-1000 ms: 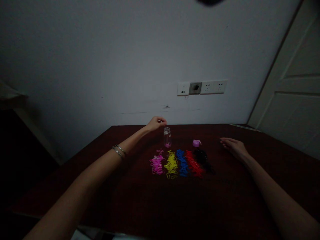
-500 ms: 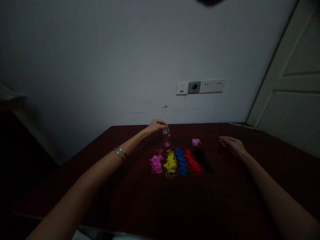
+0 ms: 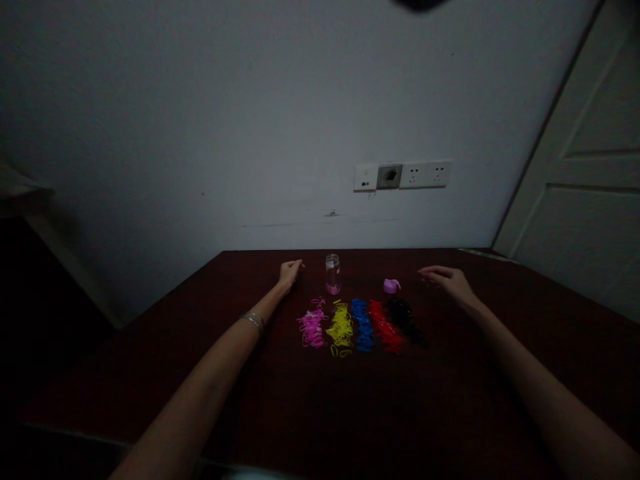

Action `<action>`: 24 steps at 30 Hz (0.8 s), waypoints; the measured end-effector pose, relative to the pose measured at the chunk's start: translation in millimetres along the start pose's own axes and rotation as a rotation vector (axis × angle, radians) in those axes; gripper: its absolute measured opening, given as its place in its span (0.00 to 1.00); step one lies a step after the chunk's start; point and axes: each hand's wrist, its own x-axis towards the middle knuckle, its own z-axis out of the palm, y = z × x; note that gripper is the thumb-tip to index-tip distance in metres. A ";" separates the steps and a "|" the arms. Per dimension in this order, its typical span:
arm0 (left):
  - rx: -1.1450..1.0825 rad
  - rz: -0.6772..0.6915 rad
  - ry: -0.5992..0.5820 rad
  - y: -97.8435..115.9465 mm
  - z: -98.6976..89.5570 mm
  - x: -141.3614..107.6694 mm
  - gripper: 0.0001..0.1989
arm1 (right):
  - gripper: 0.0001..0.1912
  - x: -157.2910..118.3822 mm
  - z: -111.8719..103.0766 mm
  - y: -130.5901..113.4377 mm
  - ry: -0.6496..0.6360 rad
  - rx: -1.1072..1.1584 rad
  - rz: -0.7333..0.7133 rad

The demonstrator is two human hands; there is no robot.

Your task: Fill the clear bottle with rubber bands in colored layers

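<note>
the clear jar [image 3: 333, 277] stands upright, right of the nearer left hand [image 3: 289, 272]; whether either hand's fingers pinch anything is unclear.

The scene is dim, its light source out of view. A soft, cool grey glow spreads over the middle of the wall [image 3: 280, 133] and fades towards the corners. The counter [image 3: 380, 413] sinks to near-black at its front edge, hiding detail; small glints dot the red bands [image 3: 386, 328]. Faint grain shows, the door [image 3: 590, 227] leans with wide-angle stretch, and a dark shape [image 3: 419, 4] blurs at the top.
</note>
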 end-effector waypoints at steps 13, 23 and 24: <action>0.175 0.166 0.005 -15.3 -1.5 -6.5 0.18 | 0.15 -90.1 167.9 -105.6 -0.833 -0.741 -0.737; 0.173 0.189 -0.001 -18.1 -0.5 -6.3 0.17 | 0.16 -100.7 209.0 -104.8 -0.993 -1.024 -0.757; 0.171 0.190 -0.004 -19.0 -0.3 -5.5 0.17 | 0.15 -100.9 210.6 -103.5 -0.980 -1.026 -0.751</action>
